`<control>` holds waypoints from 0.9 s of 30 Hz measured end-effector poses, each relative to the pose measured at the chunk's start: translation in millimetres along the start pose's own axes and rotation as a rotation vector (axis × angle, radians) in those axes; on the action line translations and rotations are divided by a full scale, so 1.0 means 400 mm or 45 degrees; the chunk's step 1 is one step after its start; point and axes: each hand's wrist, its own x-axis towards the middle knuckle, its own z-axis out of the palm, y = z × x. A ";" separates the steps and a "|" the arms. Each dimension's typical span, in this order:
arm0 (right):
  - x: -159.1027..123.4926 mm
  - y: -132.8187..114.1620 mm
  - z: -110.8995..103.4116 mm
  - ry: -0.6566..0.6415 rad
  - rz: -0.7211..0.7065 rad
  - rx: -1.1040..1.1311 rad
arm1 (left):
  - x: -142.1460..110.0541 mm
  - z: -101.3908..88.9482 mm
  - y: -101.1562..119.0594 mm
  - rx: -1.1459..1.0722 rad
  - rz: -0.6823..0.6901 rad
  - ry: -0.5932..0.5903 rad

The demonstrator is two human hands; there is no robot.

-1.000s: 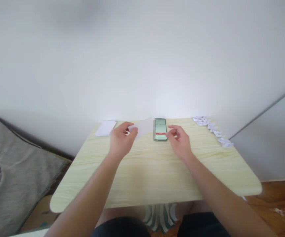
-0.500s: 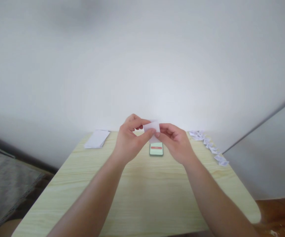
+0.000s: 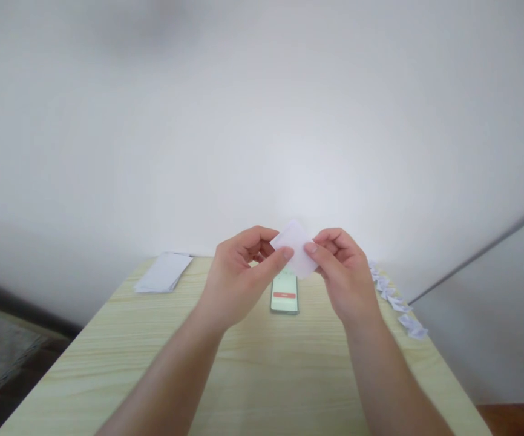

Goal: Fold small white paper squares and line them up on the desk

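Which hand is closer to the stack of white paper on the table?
The left hand: it is to the right of the paper stack, while the right hand is farther right, beyond the held paper.

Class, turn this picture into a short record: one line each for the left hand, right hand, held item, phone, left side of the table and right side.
Left hand: thumb and fingers pinch the white paper
Right hand: pinches the paper's right side
Held item: white paper, raised above the table
Phone: lying screen up, upper part hidden
Table's left side: stack of white sheets
Table's right side: row of folded paper pieces
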 end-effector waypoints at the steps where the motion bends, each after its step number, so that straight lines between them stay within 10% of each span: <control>1: -0.002 0.000 0.000 0.012 -0.011 -0.006 | -0.003 -0.001 0.005 -0.014 -0.018 -0.011; 27: -0.039 -0.011 0.019 0.069 -0.164 -0.103 | -0.018 -0.010 0.045 0.101 -0.081 -0.126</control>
